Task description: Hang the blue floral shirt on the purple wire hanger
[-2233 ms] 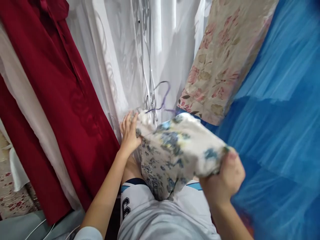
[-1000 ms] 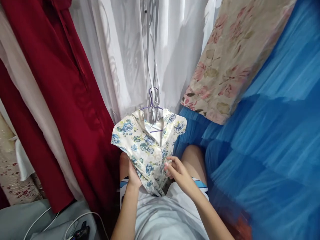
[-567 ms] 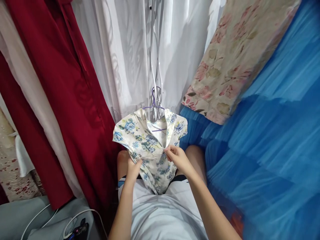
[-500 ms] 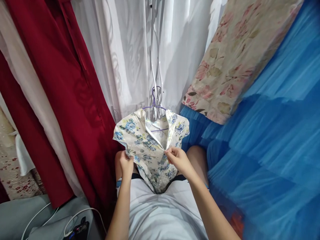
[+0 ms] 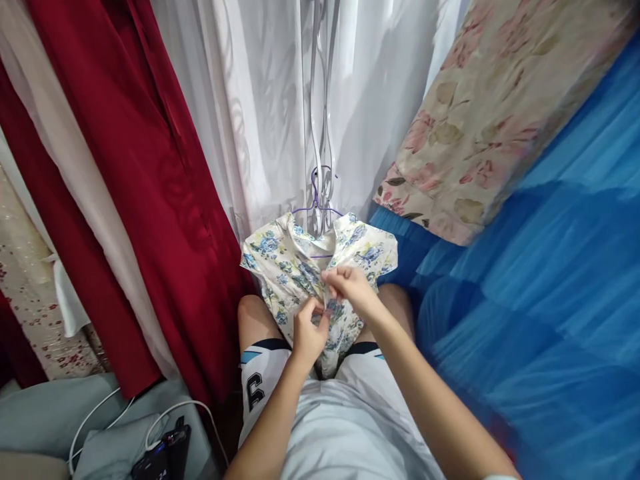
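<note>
A small white top with a blue flower print [image 5: 280,257] hangs on a purple hanger [image 5: 316,197] in front of me, low over my knees. My left hand [image 5: 307,330] pinches the front of the top near the middle. My right hand [image 5: 347,287] pinches the cloth just above it, at the front opening below the collar. Both hands are closed on the fabric, close together.
A dark red garment [image 5: 130,167] hangs on the left, white sheer curtains [image 5: 260,107] behind, a pink floral fabric [image 5: 480,113] at upper right and blue tulle [image 5: 545,280] on the right. White cables [image 5: 100,417] and a dark device [image 5: 165,450] lie on grey cloth at lower left.
The top went from being held bunched in both hands to hanging on its hanger. My hands then moved from its sides to the middle front, close together.
</note>
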A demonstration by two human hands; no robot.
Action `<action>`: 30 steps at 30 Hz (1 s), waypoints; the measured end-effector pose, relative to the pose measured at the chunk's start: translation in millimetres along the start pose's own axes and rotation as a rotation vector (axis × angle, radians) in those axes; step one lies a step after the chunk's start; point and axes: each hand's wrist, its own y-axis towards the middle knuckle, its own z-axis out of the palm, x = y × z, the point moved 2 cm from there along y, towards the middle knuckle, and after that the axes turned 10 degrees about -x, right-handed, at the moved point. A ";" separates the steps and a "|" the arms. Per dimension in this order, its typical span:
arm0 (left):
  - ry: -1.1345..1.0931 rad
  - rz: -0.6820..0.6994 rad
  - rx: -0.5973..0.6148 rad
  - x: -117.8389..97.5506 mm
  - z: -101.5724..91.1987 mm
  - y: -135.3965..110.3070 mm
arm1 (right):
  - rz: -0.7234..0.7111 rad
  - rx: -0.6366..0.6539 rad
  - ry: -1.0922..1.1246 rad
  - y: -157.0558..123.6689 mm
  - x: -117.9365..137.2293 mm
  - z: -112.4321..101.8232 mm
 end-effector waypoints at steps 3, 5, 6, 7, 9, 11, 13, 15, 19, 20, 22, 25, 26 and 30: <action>0.066 0.037 0.045 3.8 -1.8 0.7 | -0.041 -0.085 0.085 45.8 37.6 -0.5; 0.082 0.041 0.085 8.5 3.4 -1.0 | -0.069 -0.140 0.128 69.5 60.8 2.6; 0.081 0.033 0.104 11.7 7.6 -2.5 | -0.082 -0.160 0.142 76.8 69.3 4.3; 0.074 0.017 0.120 15.3 12.0 -4.3 | -0.094 -0.169 0.149 80.7 75.0 5.9; 0.050 -0.027 0.139 20.2 18.6 -6.7 | -0.119 -0.162 0.136 78.9 77.7 8.1; 0.004 -0.063 0.133 17.0 18.2 -3.5 | -0.143 -0.149 0.116 68.6 71.9 8.5; -0.062 -0.054 0.083 1.4 8.5 10.8 | -0.154 -0.154 0.114 56.5 63.8 7.4; -0.116 0.021 -0.010 -24.6 -8.5 38.2 | -0.168 -0.167 0.121 47.4 59.7 5.9; -0.055 0.292 -0.058 -76.7 -36.6 112.5 | -0.246 -0.133 0.056 41.2 67.5 6.6; 0.002 0.349 -0.021 -84.2 -38.3 128.4 | -0.266 -0.117 0.032 41.8 69.7 7.4; 0.115 0.439 0.012 -92.2 -36.8 150.4 | -0.302 -0.103 -0.009 45.0 69.8 8.6; 0.174 0.513 -0.057 -96.0 -30.8 160.2 | -0.347 -0.154 -0.108 51.6 53.8 8.3; 0.153 0.515 -0.099 -96.9 -30.3 160.7 | -0.354 -0.178 -0.151 52.9 44.7 7.6; -0.018 0.412 -0.345 -91.1 -49.7 176.1 | -0.300 -0.166 -0.187 44.4 5.7 2.9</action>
